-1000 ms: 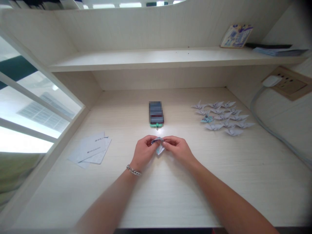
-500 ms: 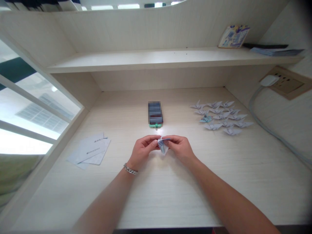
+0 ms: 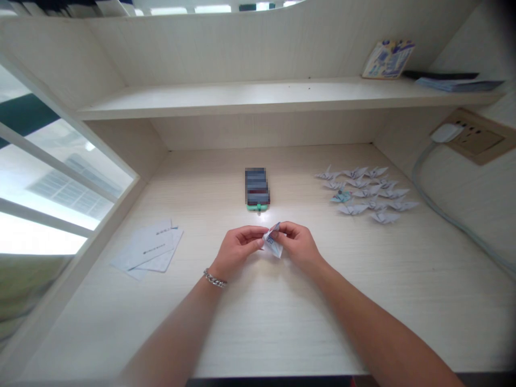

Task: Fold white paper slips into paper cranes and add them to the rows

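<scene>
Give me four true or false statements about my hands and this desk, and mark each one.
The left hand and right hand both hold the small folded paper. True.
The chain bracelet is on the right wrist. False: it is on the left wrist.
Paper cranes lie on the desk right of the blurred phone-shaped object. True.
The loose paper sheets lie right of the hands. False: they lie left of the hands.

Head-worn cam on this one, tipped forward and down and sitting pretty close over the counter (image 3: 306,333). The left hand (image 3: 237,250) and right hand (image 3: 298,247) land around frame center, with the shelf (image 3: 258,99) running across the top.
</scene>
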### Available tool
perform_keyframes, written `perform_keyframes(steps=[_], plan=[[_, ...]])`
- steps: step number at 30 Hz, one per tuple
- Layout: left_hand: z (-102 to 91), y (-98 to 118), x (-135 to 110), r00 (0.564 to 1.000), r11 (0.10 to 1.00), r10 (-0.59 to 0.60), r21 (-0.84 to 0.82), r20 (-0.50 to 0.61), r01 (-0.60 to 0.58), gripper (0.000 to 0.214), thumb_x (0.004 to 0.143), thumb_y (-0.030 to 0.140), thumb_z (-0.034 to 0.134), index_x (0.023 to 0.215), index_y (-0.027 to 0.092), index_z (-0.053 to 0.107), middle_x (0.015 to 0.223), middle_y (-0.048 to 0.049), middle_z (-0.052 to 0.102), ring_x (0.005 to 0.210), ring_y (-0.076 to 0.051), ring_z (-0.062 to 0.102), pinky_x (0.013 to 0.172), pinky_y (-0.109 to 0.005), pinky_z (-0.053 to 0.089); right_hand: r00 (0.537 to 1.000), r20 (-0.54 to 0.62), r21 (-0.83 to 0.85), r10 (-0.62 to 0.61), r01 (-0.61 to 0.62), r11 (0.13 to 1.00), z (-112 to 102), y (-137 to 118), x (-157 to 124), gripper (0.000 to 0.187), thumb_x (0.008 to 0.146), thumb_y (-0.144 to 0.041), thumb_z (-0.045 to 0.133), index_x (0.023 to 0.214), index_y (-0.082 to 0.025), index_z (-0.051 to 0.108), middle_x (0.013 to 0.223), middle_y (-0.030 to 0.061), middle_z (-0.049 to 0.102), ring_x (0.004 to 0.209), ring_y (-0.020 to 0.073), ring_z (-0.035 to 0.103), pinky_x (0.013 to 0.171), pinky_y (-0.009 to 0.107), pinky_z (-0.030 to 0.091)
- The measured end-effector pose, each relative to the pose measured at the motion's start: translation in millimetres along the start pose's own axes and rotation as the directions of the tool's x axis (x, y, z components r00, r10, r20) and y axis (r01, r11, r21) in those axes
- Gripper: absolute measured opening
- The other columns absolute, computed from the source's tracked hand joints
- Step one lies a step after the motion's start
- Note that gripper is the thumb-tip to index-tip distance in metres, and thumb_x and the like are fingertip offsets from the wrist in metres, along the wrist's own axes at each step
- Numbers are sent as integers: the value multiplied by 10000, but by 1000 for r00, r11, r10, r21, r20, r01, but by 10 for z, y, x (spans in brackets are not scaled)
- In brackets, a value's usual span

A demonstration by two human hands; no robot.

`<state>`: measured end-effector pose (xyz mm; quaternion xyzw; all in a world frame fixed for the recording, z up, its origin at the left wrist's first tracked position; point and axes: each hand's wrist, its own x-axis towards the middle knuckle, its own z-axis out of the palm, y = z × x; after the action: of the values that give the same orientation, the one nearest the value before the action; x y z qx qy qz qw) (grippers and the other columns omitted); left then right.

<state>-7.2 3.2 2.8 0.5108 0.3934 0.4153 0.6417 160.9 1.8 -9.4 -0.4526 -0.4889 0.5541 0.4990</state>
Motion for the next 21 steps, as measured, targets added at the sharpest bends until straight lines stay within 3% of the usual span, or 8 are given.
perform_keyframes(steps=[10, 18, 21], plan=[[13, -11, 13, 998, 999, -31, 37, -56, 33, 325, 709, 329, 654, 954, 117, 681, 945, -116, 682, 821, -208, 630, 754, -345, 518, 998, -23, -135, -52, 49, 990, 11, 14, -13, 249, 712, -393, 633, 803, -163, 651, 745, 40, 648, 679, 162, 575, 608, 273, 462], [-2, -27, 21, 999, 994, -28, 103, -33, 32, 303, 691, 319, 673, 907, 108, 693, 925, -114, 688, 827, -214, 625, 774, -339, 502, 997, -18, -273, -78, 70, 959, 7, -23, -43, 227, 722, -376, 625, 801, -167, 664, 761, 36, 663, 676, 163, 577, 612, 271, 444], [5, -36, 20, 998, 998, -45, 52, -35, 47, 298, 711, 338, 649, 901, 113, 695, 878, -100, 691, 796, -203, 626, 751, -337, 509, 998, -12, -266, -67, 62, 962, 14, -28, -43, 230, 725, -377, 617, 802, -165, 662, 757, 35, 664, 670, 163, 579, 605, 270, 444]])
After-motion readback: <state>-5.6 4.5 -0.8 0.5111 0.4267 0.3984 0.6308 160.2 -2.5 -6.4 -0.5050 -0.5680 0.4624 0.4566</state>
